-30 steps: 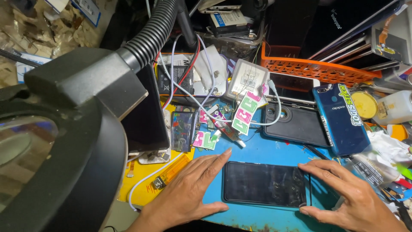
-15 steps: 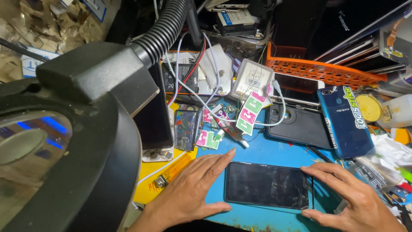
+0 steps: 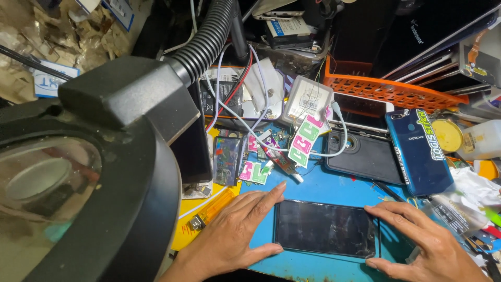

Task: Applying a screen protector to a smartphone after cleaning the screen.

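Left hand [image 3: 229,237] and right hand [image 3: 425,243] are laid flat and open, nothing gripped, fingertips pressed against the short ends of a dark phone [image 3: 326,228]. It is thereby steadied screen-up on the blue mat [image 3: 334,185], beside the magnifier lamp [image 3: 88,172].

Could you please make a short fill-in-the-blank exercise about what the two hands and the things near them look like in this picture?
1. Both hands rest at the ends of a dark phone that lies screen-up on a ____ mat.
2. The left hand lies flat beside a see-through ____ lighter.
3. Beyond the right hand, a blue phone lies with its ____ facing up.
4. The tray behind the phones is ____.

Missing words: blue; yellow; back; orange
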